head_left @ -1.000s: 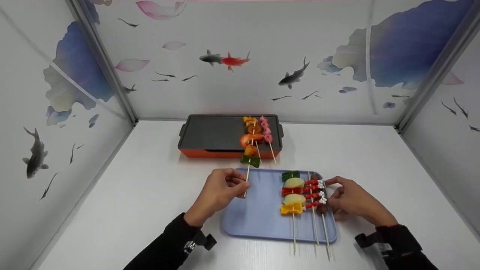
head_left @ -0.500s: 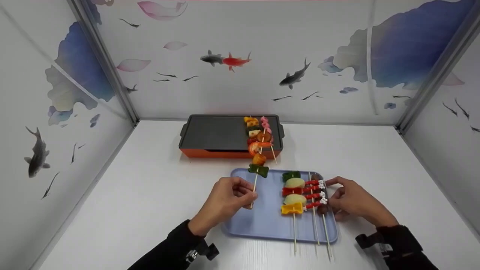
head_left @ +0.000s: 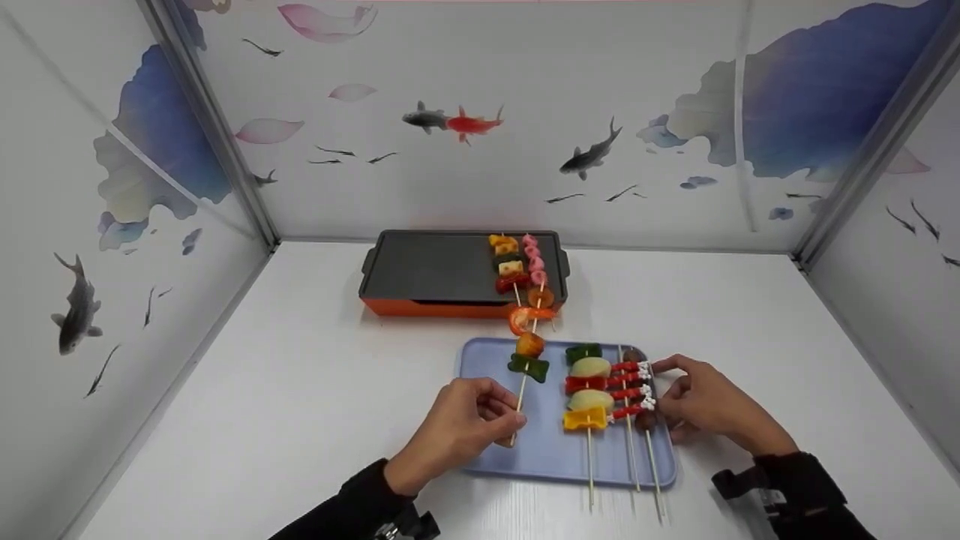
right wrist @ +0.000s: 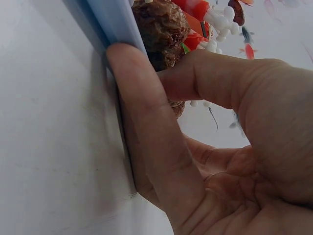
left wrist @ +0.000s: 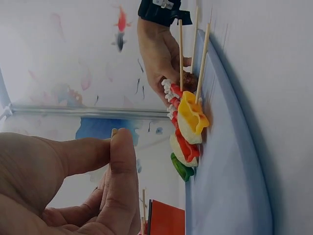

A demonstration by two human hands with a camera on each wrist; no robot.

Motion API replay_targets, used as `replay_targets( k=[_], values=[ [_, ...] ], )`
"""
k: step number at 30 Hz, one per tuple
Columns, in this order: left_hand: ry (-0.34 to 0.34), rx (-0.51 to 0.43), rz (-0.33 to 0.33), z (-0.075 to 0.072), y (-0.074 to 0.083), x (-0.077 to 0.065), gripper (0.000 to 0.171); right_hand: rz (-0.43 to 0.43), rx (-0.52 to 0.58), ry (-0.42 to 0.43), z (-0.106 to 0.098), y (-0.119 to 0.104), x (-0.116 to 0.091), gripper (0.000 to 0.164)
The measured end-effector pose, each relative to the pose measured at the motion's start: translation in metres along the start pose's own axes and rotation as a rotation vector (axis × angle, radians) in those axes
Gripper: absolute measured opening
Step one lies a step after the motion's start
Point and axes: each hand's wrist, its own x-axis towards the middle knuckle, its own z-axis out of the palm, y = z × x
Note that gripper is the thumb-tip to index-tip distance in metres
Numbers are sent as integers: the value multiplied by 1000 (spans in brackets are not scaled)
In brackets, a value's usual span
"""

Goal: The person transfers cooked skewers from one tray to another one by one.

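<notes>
My left hand [head_left: 469, 424] pinches the bare stick end of a skewer [head_left: 529, 346] between thumb and fingers. Threaded on it are a green pepper piece, an orange chunk, a shrimp and a brown round slice. It slants over the blue tray [head_left: 540, 450], its far end overlapping the grill's front edge. In the left wrist view only the stick's tip [left wrist: 114, 132] shows above the fingertips. At the tray's right side, my right hand [head_left: 705, 397] grips the rim [right wrist: 115, 24], thumb against the meatball skewer [right wrist: 161, 29]. On the tray also lie a vegetable skewer [head_left: 589, 401] and a red-and-white skewer [head_left: 630, 391].
Behind the tray stands an orange grill with a black plate [head_left: 435, 266]. A pink skewer [head_left: 534, 259] and a mixed skewer [head_left: 510, 266] lie at its right end. Patterned panels [head_left: 337, 202] enclose the white table [head_left: 337, 360] at the back and sides.
My left hand has drawn the shrimp skewer back from over the grill, toward me and slightly right, above the tray. My right hand stays at the tray's rim.
</notes>
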Motion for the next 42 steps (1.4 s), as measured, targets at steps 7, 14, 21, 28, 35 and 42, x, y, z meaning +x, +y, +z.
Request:
replay_targets(
  k=[7,14,21,28,35,42],
  values=[
    [-12,22,-43,7,-5,-6,18,5,11,1,0,-1,-1,65],
    [-42,59,-61,12,-6,-9,18,9,-2,6,1,-2,-1,64],
    [-63,121,-27,17,-8,-10,15,10,-17,12,1,-2,0,63],
    [-87,139,-29,21,-12,-8,16,30,-11,16,2,-2,1,64],
    [-116,137,-62,27,-18,-6,13,40,-11,18,3,0,1,63],
    [-100,156,-77,31,-20,-3,14,33,-10,12,1,-1,1,62]
  ],
)
